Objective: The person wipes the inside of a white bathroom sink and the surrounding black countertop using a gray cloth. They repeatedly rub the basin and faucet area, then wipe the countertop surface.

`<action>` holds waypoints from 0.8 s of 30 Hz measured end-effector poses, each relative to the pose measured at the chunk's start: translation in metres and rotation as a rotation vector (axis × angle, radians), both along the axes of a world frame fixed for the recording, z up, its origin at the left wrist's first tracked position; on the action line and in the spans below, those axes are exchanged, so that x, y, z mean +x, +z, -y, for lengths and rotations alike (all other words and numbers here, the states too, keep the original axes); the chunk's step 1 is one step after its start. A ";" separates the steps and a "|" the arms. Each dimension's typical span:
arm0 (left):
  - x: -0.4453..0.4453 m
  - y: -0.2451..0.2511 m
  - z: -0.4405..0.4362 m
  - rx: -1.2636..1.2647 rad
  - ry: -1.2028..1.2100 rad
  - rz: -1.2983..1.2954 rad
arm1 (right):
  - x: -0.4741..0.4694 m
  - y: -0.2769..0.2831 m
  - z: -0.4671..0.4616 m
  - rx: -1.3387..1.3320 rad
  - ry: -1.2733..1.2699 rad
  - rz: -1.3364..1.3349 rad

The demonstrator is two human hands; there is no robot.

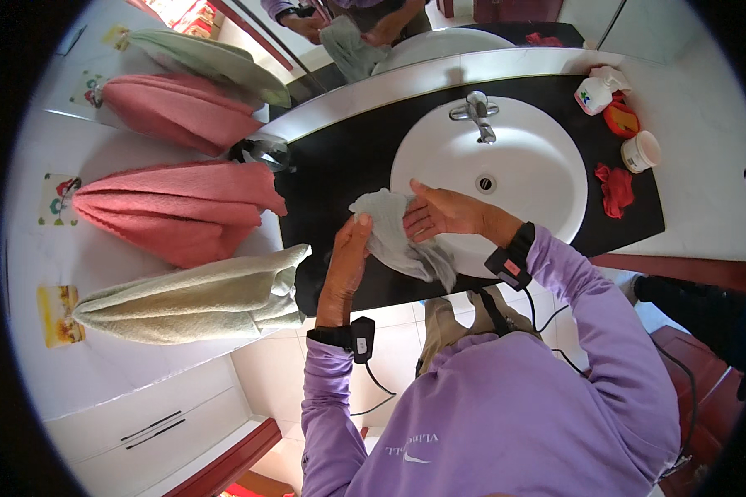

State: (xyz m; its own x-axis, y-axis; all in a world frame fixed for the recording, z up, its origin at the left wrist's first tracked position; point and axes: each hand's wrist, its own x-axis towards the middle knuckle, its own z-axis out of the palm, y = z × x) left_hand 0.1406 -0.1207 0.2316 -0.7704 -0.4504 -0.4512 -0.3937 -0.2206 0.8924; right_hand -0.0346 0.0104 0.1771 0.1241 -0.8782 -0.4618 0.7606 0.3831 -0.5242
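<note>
A pale grey-green cloth (pixel 388 230) hangs bunched over the near left rim of the white washbasin (pixel 534 186). My left hand (pixel 346 267) pinches the cloth's left edge, thumb on top. To its right, my right hand (pixel 451 212) is held over the basin, thumb raised and fingers apart. Its fingertips overlap the cloth, and I cannot tell whether they press on it. The lower end of the cloth dangles at the front of the basin. Behind the hands stands a chrome faucet (pixel 477 115), above the drain (pixel 485 183).
On the black countertop (pixel 342 155) sit a white pump bottle (pixel 597 90), a red-and-orange item (pixel 621 120), a white jar (pixel 641 152) and a red cloth (pixel 614 189). A pink towel (pixel 180 205) and a cream towel (pixel 193 301) hang at left. A mirror (pixel 447 15) backs the counter.
</note>
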 end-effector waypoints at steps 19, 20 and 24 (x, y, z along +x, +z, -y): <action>-0.008 0.002 0.001 0.149 0.119 -0.388 | -0.011 -0.011 0.004 -0.093 -0.213 -0.249; -0.010 0.003 -0.001 0.154 0.123 -0.396 | -0.002 -0.016 -0.001 -0.028 -0.096 -0.265; -0.012 0.002 -0.005 0.174 0.105 -0.369 | 0.030 -0.011 -0.001 -0.158 -0.190 -0.161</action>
